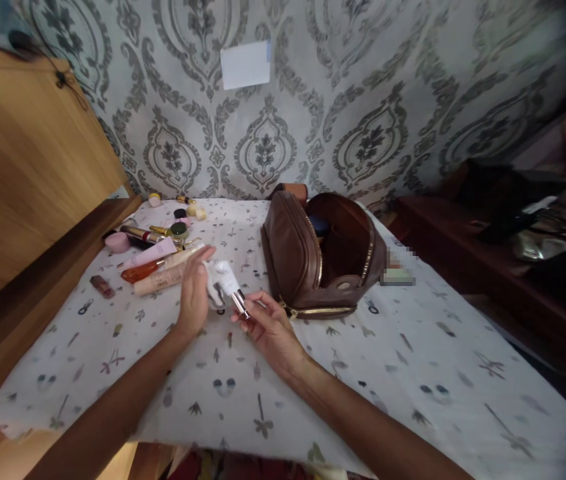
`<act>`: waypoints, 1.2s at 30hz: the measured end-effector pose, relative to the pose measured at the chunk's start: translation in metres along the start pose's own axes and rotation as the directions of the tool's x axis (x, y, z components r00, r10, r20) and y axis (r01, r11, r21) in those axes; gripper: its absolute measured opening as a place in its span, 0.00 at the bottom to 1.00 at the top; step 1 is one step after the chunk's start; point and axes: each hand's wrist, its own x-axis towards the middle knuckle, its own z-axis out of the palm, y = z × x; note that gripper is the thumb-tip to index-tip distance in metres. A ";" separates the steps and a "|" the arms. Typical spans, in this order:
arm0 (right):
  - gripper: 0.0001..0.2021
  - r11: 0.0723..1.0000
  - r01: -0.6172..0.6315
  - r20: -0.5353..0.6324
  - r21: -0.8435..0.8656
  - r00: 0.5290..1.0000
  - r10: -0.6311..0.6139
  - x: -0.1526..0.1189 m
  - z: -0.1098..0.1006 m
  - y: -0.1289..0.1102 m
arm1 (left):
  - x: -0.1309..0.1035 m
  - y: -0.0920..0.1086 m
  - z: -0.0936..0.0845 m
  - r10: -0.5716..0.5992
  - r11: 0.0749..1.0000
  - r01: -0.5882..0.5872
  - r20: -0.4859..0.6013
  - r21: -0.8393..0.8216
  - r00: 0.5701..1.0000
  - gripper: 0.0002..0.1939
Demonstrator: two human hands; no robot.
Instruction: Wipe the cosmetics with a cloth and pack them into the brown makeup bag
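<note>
You are holding both hands over the near-middle part of the table cover (353,413), left of the bag. Your right hand (275,333) is grasping the white tube (225,275) by its silver end (239,304), fingers closing round the metal. The tube is tilting, its silver end pointing near and right, its white end far and left. Your left hand (194,293) is gripping a crumpled white cloth (214,285) between thumb and fingers; the cloth is hanging just beside the tube, and whether the two are touching cannot be told.

To the right of your hands, the brown bag (287,263) is standing with its zip open, and a dark blue item (319,225) is showing inside. A brown cylinder (297,192) is sitting behind it on the far side.

To the left, a group of cosmetics is lying on the cover: a beige tube (159,279) just beyond your left hand, an amber bottle (140,269) next to it, a pink tube (150,254) farther back, and a pink jar (117,243) toward the left edge. A small reddish container (102,287) is lying apart, nearer and left.
</note>
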 end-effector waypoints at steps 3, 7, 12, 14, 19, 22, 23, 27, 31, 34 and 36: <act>0.18 1.000 0.014 0.041 -0.008 0.999 -0.014 0.000 0.000 0.000 | 0.003 0.004 0.008 -0.538 0.702 0.487 0.060 -0.519 0.841 0.20; 0.17 0.999 -0.004 0.095 -0.046 0.995 0.008 0.001 -0.003 0.006 | -0.004 0.014 0.017 -0.674 0.298 0.676 0.353 -0.674 0.649 0.24; 0.17 0.995 -0.020 0.120 -0.102 0.992 0.032 0.001 -0.003 0.015 | -0.007 0.018 0.015 -0.666 0.186 0.671 0.409 -0.718 0.623 0.27; 0.18 0.993 -0.009 0.125 -0.121 0.992 0.024 0.002 -0.002 0.018 | -0.005 0.017 0.013 -0.650 0.180 0.664 0.419 -0.726 0.634 0.28; 0.17 0.956 0.121 0.053 -0.267 0.992 -0.111 0.005 -0.005 0.018 | 0.003 0.019 0.010 -0.690 0.347 0.604 0.241 -0.718 0.682 0.24; 0.16 0.904 0.196 0.037 -0.379 0.980 -0.197 0.005 -0.007 0.019 | 0.004 0.019 0.008 -0.625 0.506 0.542 0.147 -0.671 0.766 0.16; 0.15 0.891 0.210 0.047 -0.402 0.977 -0.209 0.004 -0.007 0.020 | 0.004 0.018 0.008 -0.606 0.536 0.537 0.146 -0.652 0.782 0.15; 0.18 0.912 0.162 0.126 -0.377 0.984 -0.122 -0.001 -0.002 0.023 | 0.004 0.015 0.006 -0.562 0.483 0.554 0.246 -0.678 0.790 0.17; 0.23 0.964 -0.088 0.207 -0.251 0.968 0.142 -0.002 0.002 0.022 | 0.007 0.009 0.003 -0.535 0.492 0.525 0.235 -0.694 0.811 0.17; 0.22 0.971 -0.090 0.166 -0.220 0.978 0.128 0.000 0.001 0.018 | 0.007 0.006 -0.001 -0.416 0.778 0.410 0.097 -0.477 0.904 0.15; 0.20 0.961 -0.002 0.119 -0.276 0.992 0.036 0.001 -0.001 0.016 | 0.005 0.007 -0.005 -0.121 0.979 0.130 0.066 -0.154 0.990 0.14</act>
